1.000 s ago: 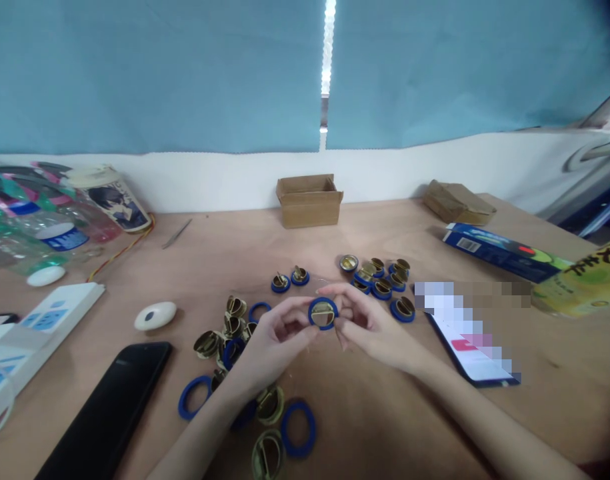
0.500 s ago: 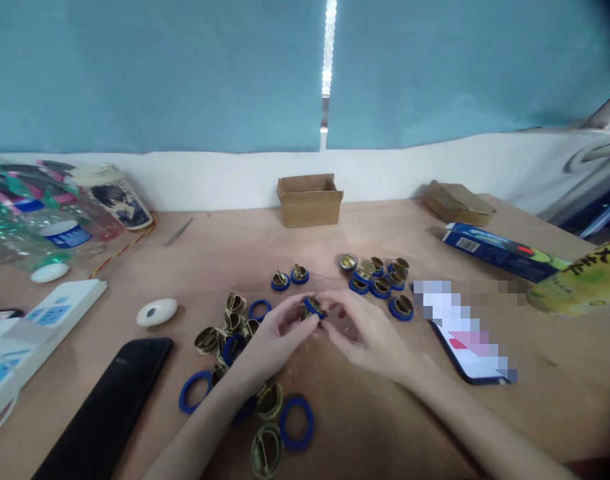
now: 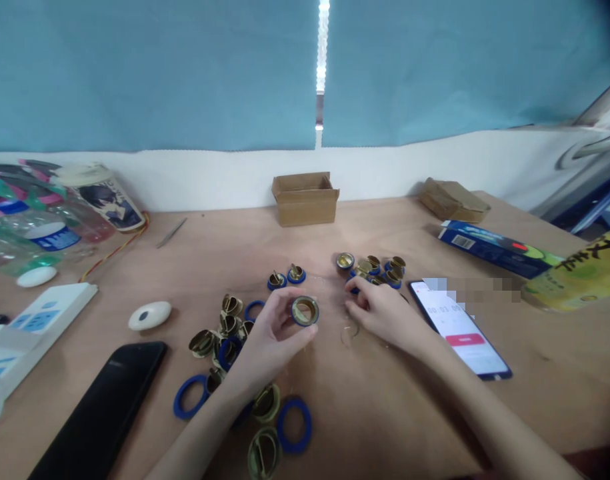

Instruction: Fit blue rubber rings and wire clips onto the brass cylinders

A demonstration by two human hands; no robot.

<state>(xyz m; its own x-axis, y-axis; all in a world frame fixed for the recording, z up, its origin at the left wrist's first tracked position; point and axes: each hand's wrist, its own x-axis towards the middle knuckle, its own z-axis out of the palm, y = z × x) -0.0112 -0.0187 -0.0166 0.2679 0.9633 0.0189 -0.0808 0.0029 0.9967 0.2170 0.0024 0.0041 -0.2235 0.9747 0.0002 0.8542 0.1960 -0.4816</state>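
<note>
My left hand (image 3: 275,330) pinches a round brass fitting (image 3: 305,311) with a blue ring around its rim, its hollow face turned toward me. Apart from it, my right hand (image 3: 385,313) has its fingers curled together; whatever they may hold is hidden. Just beyond those fingers lies a cluster of brass fittings with blue rings (image 3: 365,268). Two similar ringed fittings (image 3: 296,273) rest behind my left hand. Bare brass fittings (image 3: 203,342) and loose blue rings (image 3: 295,425) are scattered around my left forearm. A thin, clear curved strip (image 3: 349,333) lies below my right fingertips.
A small open cardboard box (image 3: 306,207) stands by the wall. On the right are a lit phone (image 3: 469,340), a blue carton (image 3: 495,247) and a yellow package (image 3: 579,273). A black phone (image 3: 105,407), white oval case (image 3: 149,315), power strip (image 3: 59,313) and bottles (image 3: 49,233) occupy the left.
My right hand has let go of the brass fitting and moved right, toward the cluster. My left hand keeps the fitting, now tilted so its hollow face shows.
</note>
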